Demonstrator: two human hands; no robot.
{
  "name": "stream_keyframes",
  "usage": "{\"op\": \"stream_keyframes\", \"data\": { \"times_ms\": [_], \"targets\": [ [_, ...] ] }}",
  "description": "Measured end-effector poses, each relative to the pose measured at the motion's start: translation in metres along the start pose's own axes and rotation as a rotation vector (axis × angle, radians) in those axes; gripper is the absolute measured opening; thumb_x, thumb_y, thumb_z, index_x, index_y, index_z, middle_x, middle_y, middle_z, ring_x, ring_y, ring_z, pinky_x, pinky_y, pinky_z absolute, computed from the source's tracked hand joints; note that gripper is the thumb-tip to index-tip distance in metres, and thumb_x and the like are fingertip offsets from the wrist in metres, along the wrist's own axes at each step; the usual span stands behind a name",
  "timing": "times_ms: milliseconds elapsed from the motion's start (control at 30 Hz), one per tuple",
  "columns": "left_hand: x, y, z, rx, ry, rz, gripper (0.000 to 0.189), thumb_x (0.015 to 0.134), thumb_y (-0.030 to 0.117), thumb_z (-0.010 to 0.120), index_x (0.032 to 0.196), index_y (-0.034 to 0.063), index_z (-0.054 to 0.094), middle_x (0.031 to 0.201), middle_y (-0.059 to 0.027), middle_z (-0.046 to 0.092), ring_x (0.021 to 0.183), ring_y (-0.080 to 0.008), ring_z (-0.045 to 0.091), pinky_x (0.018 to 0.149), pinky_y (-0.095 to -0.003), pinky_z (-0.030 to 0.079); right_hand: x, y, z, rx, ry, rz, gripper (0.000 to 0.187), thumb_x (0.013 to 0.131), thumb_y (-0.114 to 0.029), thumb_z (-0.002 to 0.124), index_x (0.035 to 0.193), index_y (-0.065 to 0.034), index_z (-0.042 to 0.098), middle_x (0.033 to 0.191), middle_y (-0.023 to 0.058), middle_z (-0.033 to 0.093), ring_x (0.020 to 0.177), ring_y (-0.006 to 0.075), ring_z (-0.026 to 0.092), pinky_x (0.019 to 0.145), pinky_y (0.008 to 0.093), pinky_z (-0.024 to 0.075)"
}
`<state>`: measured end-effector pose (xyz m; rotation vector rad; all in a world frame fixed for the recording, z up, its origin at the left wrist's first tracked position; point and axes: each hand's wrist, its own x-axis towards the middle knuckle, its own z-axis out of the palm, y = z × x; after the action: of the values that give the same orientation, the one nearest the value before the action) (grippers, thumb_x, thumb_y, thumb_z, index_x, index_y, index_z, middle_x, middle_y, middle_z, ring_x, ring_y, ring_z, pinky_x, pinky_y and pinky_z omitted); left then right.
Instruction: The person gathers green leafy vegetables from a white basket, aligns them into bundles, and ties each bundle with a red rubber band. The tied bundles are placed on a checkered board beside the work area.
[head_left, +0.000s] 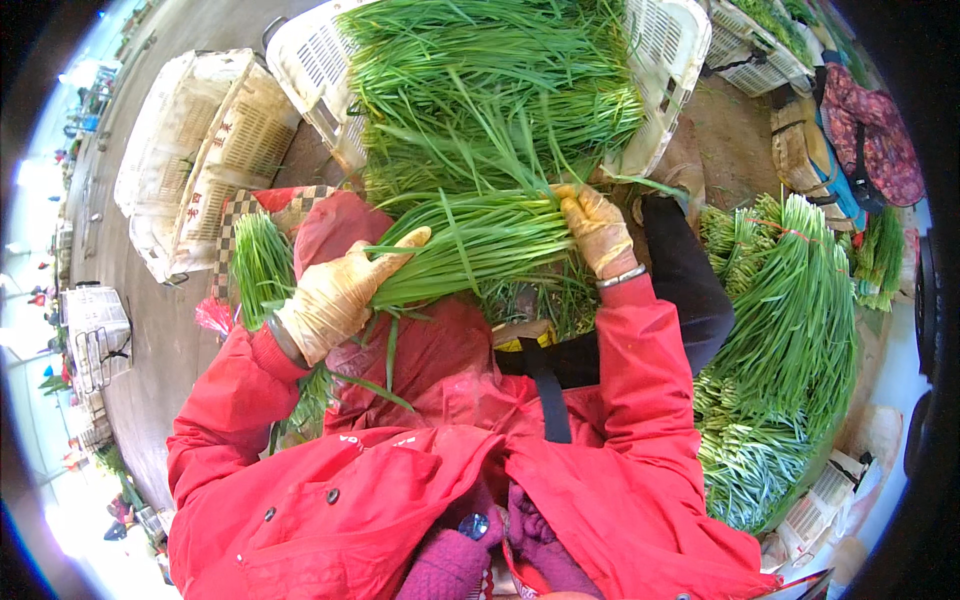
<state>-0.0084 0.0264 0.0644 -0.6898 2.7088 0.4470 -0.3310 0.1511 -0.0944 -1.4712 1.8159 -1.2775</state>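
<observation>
In a thin yellowish glove, my left hand (337, 296) grips one end of a loose bunch of green garlic chives (472, 247) held level over my lap, its thumb lying along the top. My right hand (594, 225), gloved as well, has its fingers closed on leaves at the bunch's right end. Just beyond both hands stands a white plastic crate (679, 52) heaped with more chives (495, 75). A small upright bunch (260, 262) sits left of my left hand. Tied bundles of chives (787, 307) are piled at my right.
Empty white crates (202, 157) stand on the floor at the upper left, with another crate (97, 330) farther left. Leaf scraps (544, 300) lie below the held bunch. At the upper right is a person in a patterned red sleeve (870, 135), near another filled crate (750, 52).
</observation>
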Motion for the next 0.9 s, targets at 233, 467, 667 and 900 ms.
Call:
{"op": "stream_keyframes", "data": {
  "times_ms": [233,467,667,900],
  "targets": [
    [-0.016,0.0,0.011,0.311,-0.002,-0.128,0.106,0.061,-0.001,0.072,0.148,0.0403,0.027,0.101,-0.0219,0.055,0.073,-0.0355,0.064,0.058,-0.0431,0.055,-0.012,0.013,-0.005,0.161,-0.417,0.21,0.092,0.082,-0.038,0.075,0.152,-0.0081,0.023,0.143,0.0174,0.045,0.124,0.0253,0.05,0.103,0.0368,0.0398],
    [-0.021,0.002,0.027,0.501,0.056,-0.08,0.09,0.075,-0.003,0.058,0.145,0.0459,0.032,0.109,-0.0228,0.055,0.069,-0.03,0.063,0.054,-0.0377,0.055,0.03,-0.027,0.087,-0.273,-0.462,0.612,0.123,0.069,-0.082,0.057,0.153,-0.0083,0.006,0.14,0.0262,0.046,0.128,0.0375,0.048,0.107,0.0383,0.0376],
    [-0.028,-0.004,0.037,0.531,0.14,-0.072,0.078,0.08,-0.001,0.053,0.141,0.0458,0.041,0.114,-0.0205,0.055,0.068,-0.0261,0.06,0.054,-0.0354,0.054,0.039,-0.01,0.107,0.113,-0.444,0.642,0.082,0.079,-0.049,0.071,0.137,0.0025,0.043,0.131,0.0228,0.056,0.121,0.0355,0.054,0.1,0.0367,0.0435],
    [-0.027,-0.008,0.041,0.557,0.199,-0.002,0.074,0.08,0.004,0.055,0.139,0.0469,0.043,0.112,-0.0191,0.055,0.065,-0.0241,0.058,0.052,-0.034,0.052,0.008,0.038,0.116,-0.262,-0.259,0.42,0.037,0.089,-0.018,0.057,0.123,-0.0056,0.053,0.103,0.0245,0.064,0.093,0.0433,0.061,0.082,0.043,0.0484]
  ]
}}
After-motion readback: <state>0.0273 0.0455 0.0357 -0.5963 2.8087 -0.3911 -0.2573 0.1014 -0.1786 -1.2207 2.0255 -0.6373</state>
